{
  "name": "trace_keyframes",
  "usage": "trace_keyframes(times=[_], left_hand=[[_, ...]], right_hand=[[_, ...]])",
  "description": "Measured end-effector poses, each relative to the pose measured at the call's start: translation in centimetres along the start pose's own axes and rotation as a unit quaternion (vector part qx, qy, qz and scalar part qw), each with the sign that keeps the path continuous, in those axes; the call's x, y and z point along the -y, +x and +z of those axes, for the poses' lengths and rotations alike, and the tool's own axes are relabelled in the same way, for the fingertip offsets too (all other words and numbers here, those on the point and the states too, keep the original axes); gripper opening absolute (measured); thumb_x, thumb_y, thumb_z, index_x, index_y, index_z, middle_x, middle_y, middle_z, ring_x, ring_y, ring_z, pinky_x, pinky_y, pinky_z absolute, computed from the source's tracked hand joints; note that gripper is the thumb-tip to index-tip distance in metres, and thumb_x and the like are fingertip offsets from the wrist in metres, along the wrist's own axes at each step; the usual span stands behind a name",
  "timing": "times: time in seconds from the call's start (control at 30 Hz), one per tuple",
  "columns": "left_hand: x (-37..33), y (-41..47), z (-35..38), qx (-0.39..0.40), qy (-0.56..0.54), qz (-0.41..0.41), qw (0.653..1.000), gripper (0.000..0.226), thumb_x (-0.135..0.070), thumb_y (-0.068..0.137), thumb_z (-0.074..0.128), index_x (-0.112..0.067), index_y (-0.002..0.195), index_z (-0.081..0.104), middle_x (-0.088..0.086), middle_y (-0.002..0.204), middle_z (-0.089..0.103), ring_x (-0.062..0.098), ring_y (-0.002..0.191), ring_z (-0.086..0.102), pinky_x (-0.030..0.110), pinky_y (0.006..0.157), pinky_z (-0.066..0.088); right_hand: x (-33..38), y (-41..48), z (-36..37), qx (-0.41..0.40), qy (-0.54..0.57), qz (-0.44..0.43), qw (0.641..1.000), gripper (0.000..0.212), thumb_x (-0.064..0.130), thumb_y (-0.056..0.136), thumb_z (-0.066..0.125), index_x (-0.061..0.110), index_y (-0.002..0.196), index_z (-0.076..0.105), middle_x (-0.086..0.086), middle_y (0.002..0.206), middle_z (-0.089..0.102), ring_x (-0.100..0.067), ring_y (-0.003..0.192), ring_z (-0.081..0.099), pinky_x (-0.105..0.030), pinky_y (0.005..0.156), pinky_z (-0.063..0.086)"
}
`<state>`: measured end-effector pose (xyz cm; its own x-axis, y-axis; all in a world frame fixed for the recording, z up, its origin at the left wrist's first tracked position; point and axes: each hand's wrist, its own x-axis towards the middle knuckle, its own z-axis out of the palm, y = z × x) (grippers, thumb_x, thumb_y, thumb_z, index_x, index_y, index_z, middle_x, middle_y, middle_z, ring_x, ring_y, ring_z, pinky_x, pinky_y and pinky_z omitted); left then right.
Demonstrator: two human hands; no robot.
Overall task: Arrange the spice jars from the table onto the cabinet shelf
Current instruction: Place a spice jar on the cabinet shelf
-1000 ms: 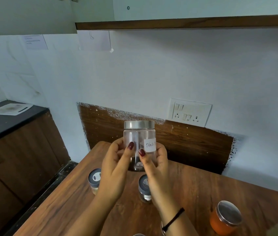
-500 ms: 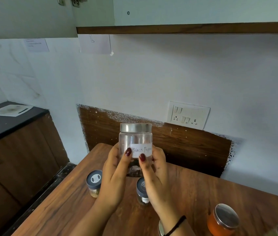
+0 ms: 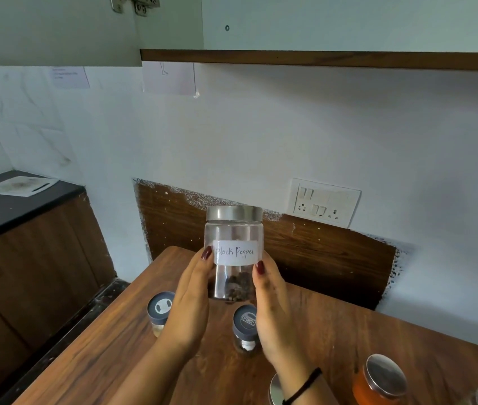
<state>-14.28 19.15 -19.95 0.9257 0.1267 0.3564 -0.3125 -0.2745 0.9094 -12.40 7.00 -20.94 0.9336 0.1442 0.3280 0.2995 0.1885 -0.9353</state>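
- The clear cylindrical jar with a silver metal lid and a white handwritten "Black Pepper" label (image 3: 233,229) is in the lower middle of the frame, lifted off the brown wooden table (image 3: 334,331).
- It stands upright, with its long axis vertical, the lid on top and the label facing the camera.
- Only a small heap of dark peppercorns lies at the bottom, so it is probably light, with what weight there is sitting low.
- The walls look rigid and smooth. I cannot tell glass from plastic, but it is likely slippery and could crack if dropped.
- The lower body is the sensible place to hold it, not the lid, which may not be screwed tight.
- The left hand (image 3: 193,299) wraps the jar's left side and the right hand (image 3: 272,308) its right side, with fingers curled behind and thumbs forward beside the label.
- Below the hands, two small jars with dark grey caps (image 3: 160,312) stand on the table.
- An orange-filled jar with a silver lid (image 3: 378,381) sits at the lower right.
- The pale wall cabinet with a brown lower edge (image 3: 319,58) spans the top of the frame, and its shelf is not visible.
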Motion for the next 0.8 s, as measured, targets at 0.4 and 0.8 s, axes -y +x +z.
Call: trace_keyframes(times=[0.4, 0.8], left_hand=[[-0.6, -0.4, -0.5, 0.045, -0.075, 0.064, 0.994, 0.072, -0.059, 0.081, 0.067, -0.029, 0.142, 0.042, -0.024, 0.130, 0.062, -0.002, 0.120, 0.058, 0.011, 0.088, 0.049], [-0.5, -0.5, 0.1, 0.024, -0.115, 0.019, 0.993, 0.086, -0.038, 0.067, 0.078, -0.036, 0.142, 0.037, -0.028, 0.132, 0.058, -0.001, 0.124, 0.056, 0.011, 0.089, 0.049]], right_hand=[[0.4, -0.2, 0.1, -0.030, 0.003, -0.024, 0.999, 0.075, 0.073, 0.081, 0.051, 0.022, 0.136, 0.049, 0.013, 0.126, 0.063, -0.004, 0.117, 0.060, -0.014, 0.087, 0.051], [0.2, 0.1, -0.9, -0.011, 0.010, -0.015, 1.000, 0.071, 0.073, 0.081, 0.051, 0.027, 0.135, 0.050, 0.008, 0.127, 0.064, -0.010, 0.119, 0.061, -0.020, 0.086, 0.053]])
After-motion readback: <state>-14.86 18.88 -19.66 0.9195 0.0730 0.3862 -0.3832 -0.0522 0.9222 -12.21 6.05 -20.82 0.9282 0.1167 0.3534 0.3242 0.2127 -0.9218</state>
